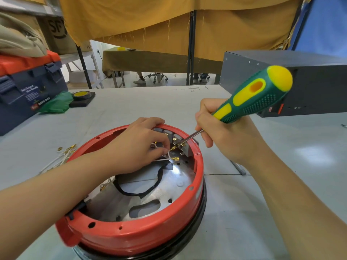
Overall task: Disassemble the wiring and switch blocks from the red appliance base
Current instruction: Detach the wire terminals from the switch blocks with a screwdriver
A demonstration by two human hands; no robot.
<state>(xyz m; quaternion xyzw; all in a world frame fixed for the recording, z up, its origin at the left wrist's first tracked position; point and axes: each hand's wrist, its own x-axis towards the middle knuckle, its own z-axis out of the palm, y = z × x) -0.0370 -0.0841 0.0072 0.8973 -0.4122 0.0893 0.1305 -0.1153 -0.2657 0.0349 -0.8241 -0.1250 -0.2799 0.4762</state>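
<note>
Left hand (142, 145): inside the red base (131, 235), pinching a thin white wire (170, 153).
Right hand (221, 132): wrapped round the screwdriver (251, 96), tip on the gold clip (175, 147) by the grey switch blocks (176, 137).
Feel: wire soft and bendy, clips small, probably tight; best grabbed at the clip.
Hidden: left fingertips cover where the wire ends.

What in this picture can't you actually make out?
- Head view: far wall of the red appliance base, hidden behind the left hand.
- Screwdriver tip among the switch blocks: too small to tell what it touches.
- Toolbox label: blurred; box cut by the left edge.
</note>
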